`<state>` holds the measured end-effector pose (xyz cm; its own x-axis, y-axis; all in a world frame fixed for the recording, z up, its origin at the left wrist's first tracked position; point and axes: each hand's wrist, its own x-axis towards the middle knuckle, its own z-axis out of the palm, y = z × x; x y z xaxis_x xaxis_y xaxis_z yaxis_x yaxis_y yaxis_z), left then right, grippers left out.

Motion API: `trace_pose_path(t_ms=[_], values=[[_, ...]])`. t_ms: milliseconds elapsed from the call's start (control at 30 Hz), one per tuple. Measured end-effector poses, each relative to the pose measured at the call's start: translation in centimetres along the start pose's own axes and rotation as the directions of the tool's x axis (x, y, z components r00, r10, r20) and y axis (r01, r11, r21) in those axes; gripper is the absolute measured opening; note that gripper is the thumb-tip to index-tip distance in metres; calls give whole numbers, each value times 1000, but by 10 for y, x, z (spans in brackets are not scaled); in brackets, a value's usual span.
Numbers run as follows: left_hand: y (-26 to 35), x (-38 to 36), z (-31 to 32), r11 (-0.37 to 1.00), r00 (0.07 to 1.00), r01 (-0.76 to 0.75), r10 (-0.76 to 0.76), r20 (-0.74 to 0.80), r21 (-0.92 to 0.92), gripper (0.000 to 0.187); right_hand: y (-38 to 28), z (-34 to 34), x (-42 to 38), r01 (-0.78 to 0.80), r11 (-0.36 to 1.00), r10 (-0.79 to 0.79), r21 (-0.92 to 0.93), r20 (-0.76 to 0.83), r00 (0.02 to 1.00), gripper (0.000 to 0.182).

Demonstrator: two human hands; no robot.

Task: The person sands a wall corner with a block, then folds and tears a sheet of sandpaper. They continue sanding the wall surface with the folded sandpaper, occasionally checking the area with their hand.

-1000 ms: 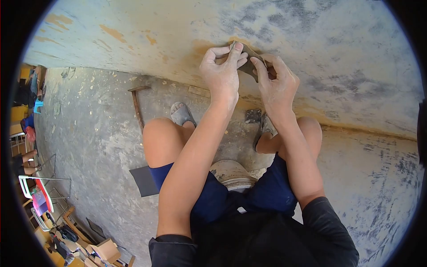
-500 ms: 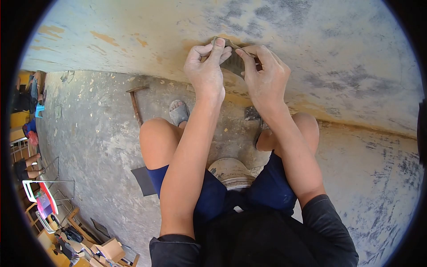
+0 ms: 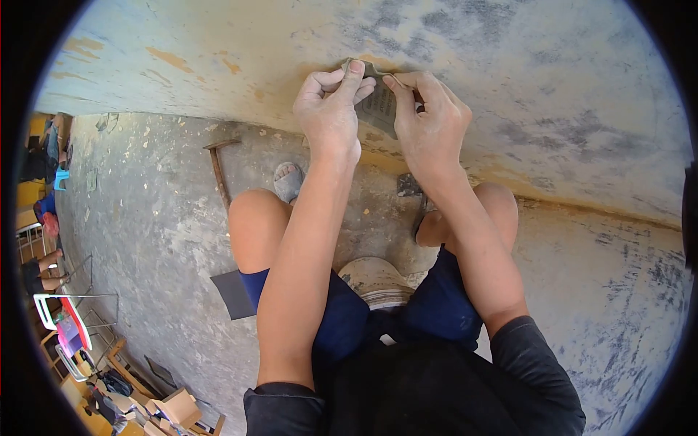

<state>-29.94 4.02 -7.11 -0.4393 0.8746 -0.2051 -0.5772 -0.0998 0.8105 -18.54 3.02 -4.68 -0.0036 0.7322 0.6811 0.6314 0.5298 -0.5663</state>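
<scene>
Both the left hand and right hand are pinching a sandpaper sheet in nearly closed fingers, its printed backing facing up.

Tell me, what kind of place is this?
It looks like a room being repaired. The patchy cream-and-grey wall has bare orange spots, the rough grey concrete floor is flecked with pale bits, and a wooden-handled hammer lies on it.
</scene>
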Motion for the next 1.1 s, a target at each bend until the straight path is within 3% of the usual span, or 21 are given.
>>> trace_pose_path(t_ms=[267,367,433,600,667,867,967,1100], values=[[-3,-10,3,995,995,79,-83,63,58,20,-8,-13,-8,-191,981,191,21,14,981,5],[0,-6,3,997,1000,-6,4,22,74,20,-9,0,-3,-54,998,54,22,8,999,6],[2,-3,2,998,999,-40,40,11,43,19,-7,0,-3,-57,998,56,28,15,998,6],[-10,-13,6,997,997,49,-52,62,53,19,-8,-16,-9,-67,998,67,17,9,998,6],[-13,-15,8,994,993,82,-88,76,77,18,-9,-23,-11,-236,972,236,-8,33,971,7],[-5,-3,1,999,999,-35,34,4,36,21,-7,0,-3,-32,999,31,22,19,999,7],[-8,-5,4,999,1000,-20,20,-8,-31,22,-3,-9,-4,-60,997,58,47,42,997,7],[-11,-12,6,996,997,55,-59,53,70,19,-6,-18,-8,-75,997,75,-1,10,997,7]])
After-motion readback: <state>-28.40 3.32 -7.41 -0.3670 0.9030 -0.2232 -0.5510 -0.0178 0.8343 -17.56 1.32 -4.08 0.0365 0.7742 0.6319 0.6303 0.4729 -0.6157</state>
